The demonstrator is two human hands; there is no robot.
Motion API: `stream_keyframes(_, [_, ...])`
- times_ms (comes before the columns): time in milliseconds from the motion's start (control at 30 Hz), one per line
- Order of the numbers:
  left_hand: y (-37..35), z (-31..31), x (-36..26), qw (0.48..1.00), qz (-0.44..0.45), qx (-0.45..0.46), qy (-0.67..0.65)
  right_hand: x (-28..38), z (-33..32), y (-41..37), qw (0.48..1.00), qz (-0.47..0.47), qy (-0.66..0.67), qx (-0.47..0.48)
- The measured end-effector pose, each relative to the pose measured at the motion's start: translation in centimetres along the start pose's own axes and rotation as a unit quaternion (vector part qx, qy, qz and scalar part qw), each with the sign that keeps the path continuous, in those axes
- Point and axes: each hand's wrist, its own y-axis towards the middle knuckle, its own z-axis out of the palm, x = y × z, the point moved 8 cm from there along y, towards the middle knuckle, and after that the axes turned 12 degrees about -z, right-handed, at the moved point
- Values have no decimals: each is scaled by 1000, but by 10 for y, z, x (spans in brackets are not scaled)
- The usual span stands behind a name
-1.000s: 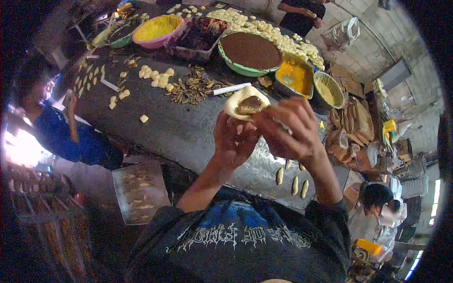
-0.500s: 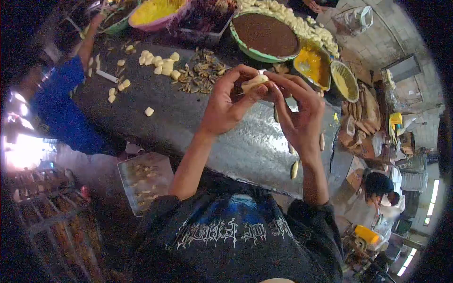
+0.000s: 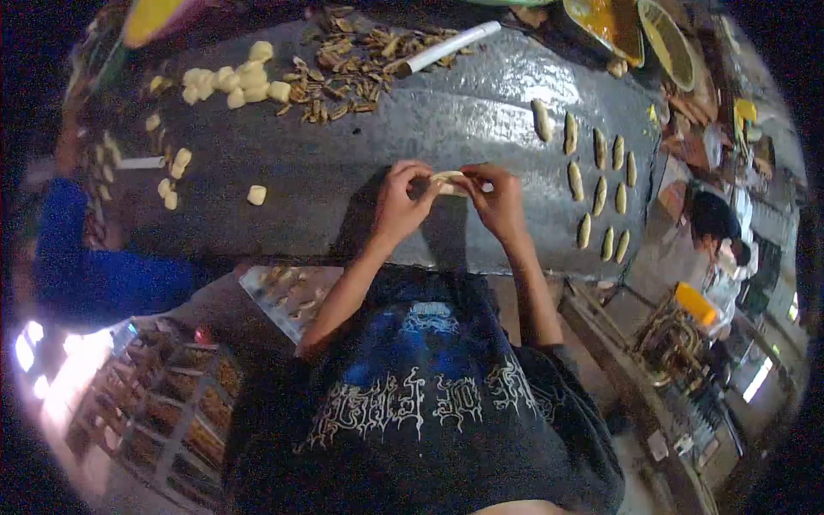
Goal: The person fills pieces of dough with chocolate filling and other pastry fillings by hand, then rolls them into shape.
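Observation:
Between my two hands a small elongated piece of pale dough (image 3: 448, 178) is held above the dark table, near its front edge. My left hand (image 3: 402, 204) pinches its left end with thumb and fingers. The right end sits in the closed fingertips of my right hand (image 3: 496, 199), which partly hide it. To the right, several finger-shaped dough pieces (image 3: 600, 196) lie apart on the table (image 3: 300, 172). A single dough lump (image 3: 257, 196) rests left of my left hand. Farther back are a cluster of dough lumps (image 3: 249, 81) and a pile of brown strips (image 3: 343, 73).
A pale rod (image 3: 451, 47) lies against the brown strips. At the back right stand a tray of orange-yellow liquid (image 3: 605, 26) and an oval basin (image 3: 666, 45). A person in a blue sleeve (image 3: 120, 279) is at the left. Below the table edge is a tray (image 3: 287, 300).
My hands have come lower and closer to my body, and the dough piece between them looks longer. The view has tilted down, bringing the rows of shaped dough into sight.

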Motion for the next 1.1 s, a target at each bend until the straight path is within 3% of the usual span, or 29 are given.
stream_keyframes(67, [15,6,6,991,56,-17,118,-22,12,-3,998,-43,-42,19])
stream_keyframes(133, [17,10,-3,978,63,-22,200,-38,16,-3,1000,7,-16,15])
stream_keyframes(167, [18,10,-5,978,58,-32,198,-44,18,-2,999,29,-1,14])
stream_keyframes(267, [28,5,-2,981,36,-84,174,-45,7,6,982,-39,-181,-34])
stream_keyframes(367, [39,6,3,990,23,-60,122,-53,12,5,973,-47,-223,-22])
stream_keyframes(467, [42,1,-6,984,45,-88,150,-43,6,7,973,-59,-223,-22])
stream_keyframes(567, [38,1,-4,972,101,-75,199,-91,4,16,992,-25,-99,70])
stream_keyframes(600, [45,-3,6,992,50,-54,100,-78,-7,28,985,96,140,43])
stream_keyframes(633, [50,-6,19,999,2,-32,-2,-86,-35,45,991,130,13,-17])
stream_keyframes(667, [46,-5,31,993,-43,-8,-105,-59,-56,76,975,-159,-125,-93])
stream_keyframes(700, [37,-18,23,995,3,-68,-76,-35,-63,108,970,-169,-155,-85])
stream_keyframes(767, [13,-43,-3,980,88,-176,-4,-26,-49,172,895,-367,-253,-26])
stream_keyframes(833, [-9,-48,3,976,58,-208,14,-46,-22,205,796,-423,-426,77])
stream_keyframes(900, [-31,-58,-6,963,81,-256,21,-64,-3,225,751,-404,-497,160])
stream_keyframes(1000, [-68,-64,-23,945,85,-311,46,-88,-2,200,713,-490,-478,150])
stream_keyframes(1067, [-88,-58,-28,929,105,-347,71,-95,-16,151,823,-371,-378,208])
stream_keyframes(1100, [-94,-52,-27,918,114,-366,95,-85,-29,121,890,-318,-289,152])
